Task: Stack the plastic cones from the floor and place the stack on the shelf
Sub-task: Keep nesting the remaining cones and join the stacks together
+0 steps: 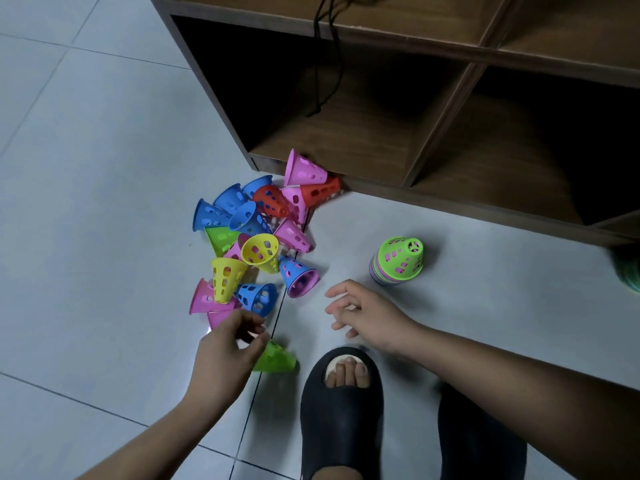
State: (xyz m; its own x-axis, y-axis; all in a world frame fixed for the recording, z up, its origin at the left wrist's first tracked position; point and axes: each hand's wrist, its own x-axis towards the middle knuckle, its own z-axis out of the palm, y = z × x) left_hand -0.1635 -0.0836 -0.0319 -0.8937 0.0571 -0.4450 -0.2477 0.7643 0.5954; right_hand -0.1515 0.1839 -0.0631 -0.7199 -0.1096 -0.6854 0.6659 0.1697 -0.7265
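A pile of several perforated plastic cones (256, 233) in blue, pink, yellow, red and green lies on the tiled floor in front of the wooden shelf (346, 147). To the right stands a short stack of cones (400, 259) with a green one on top, narrow end up. My left hand (225, 351) is at the near edge of the pile, its fingers and thumb curled and pinching the wide end of a lone green cone (280, 358); the hand hides that rim. My right hand (367, 315) hovers with relaxed, spread fingers between the pile and the stack, holding nothing.
My two feet in black slippers (341, 414) stand just below the hands. A black cable (329, 64) hangs into the shelf's left compartment. The lower compartments are dark and open. A greenish object (628, 271) shows at the right edge.
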